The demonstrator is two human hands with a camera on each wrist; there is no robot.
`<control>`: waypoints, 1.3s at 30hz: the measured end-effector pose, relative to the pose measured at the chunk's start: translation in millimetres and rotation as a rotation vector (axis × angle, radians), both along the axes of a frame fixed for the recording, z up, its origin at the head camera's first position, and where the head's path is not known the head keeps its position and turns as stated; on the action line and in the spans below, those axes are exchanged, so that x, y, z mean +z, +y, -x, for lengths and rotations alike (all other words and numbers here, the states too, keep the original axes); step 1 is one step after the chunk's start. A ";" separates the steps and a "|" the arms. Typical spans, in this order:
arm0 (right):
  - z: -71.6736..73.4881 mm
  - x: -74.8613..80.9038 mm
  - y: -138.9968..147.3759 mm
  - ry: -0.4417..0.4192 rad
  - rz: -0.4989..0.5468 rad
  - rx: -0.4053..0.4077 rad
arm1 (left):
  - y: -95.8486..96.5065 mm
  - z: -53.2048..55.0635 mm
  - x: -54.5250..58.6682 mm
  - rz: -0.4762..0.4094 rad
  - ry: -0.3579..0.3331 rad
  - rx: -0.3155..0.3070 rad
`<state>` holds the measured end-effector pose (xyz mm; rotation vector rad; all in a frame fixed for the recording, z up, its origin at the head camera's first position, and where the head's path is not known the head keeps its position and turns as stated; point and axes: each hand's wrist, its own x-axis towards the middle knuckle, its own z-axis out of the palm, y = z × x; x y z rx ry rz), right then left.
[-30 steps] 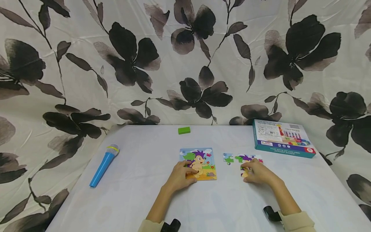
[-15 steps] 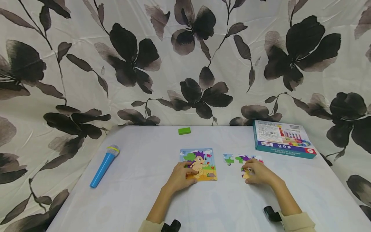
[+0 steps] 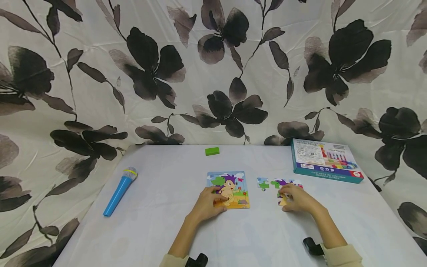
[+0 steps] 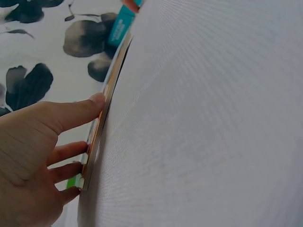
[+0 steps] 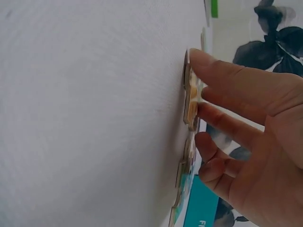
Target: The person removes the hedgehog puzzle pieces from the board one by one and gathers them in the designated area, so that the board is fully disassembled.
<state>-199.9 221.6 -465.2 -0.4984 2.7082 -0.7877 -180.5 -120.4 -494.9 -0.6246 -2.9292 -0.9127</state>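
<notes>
A square hedgehog puzzle board (image 3: 238,193) lies on the white table in the head view. My left hand (image 3: 204,204) rests on its left side, fingers spread and fairly straight. From the left wrist view, the thumb (image 4: 97,101) touches the board's near edge. Farther right, a few joined jigsaw pieces (image 3: 282,182) lie partly covered by my right hand (image 3: 298,198). Its thumb and fingers pinch an orange and purple jigsaw piece (image 5: 191,101) low over the table, the outer fingers curled. A separate corner jigsaw piece (image 3: 263,183) lies between board and hand.
A blue toy microphone (image 3: 121,191) lies at the left. At the back edge sits a green block (image 3: 212,151). A teal and white box (image 3: 325,159) stands at the back right, before a floral cloth backdrop (image 3: 186,74).
My right hand has shifted very slightly to the right with the jigsaw piece since a second ago. The left hand stays on the board.
</notes>
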 end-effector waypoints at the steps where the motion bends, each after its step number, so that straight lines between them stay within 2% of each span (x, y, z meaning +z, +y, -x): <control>1: 0.7 1.1 -0.3 -0.003 0.002 -0.006 | -0.1 0.2 -0.5 0.003 0.002 0.000; 7: 13.1 13.1 -7.1 0.033 0.075 -0.061 | -0.2 1.1 -3.3 0.003 0.019 0.003; 12: 23.7 18.9 -27.6 0.083 0.118 0.020 | 1.2 0.7 -5.5 0.005 0.037 0.012; 18: 34.5 21.2 -68.3 0.125 0.157 0.107 | 4.9 -2.0 -5.0 0.055 0.079 0.037; 24: 45.2 12.1 -110.7 0.159 0.235 0.192 | 6.5 -6.8 -3.6 0.103 0.134 0.023; 31: 55.3 -1.5 -151.4 0.129 0.335 0.248 | 3.1 -8.1 -1.9 0.082 0.205 -0.013; 35: 61.0 -4.7 -169.6 0.109 0.330 0.272 | 1.6 -9.2 -1.8 0.071 0.217 -0.013; 39: 64.8 -6.8 -184.9 0.091 0.284 0.268 | 1.4 -10.4 -0.7 0.048 0.208 0.004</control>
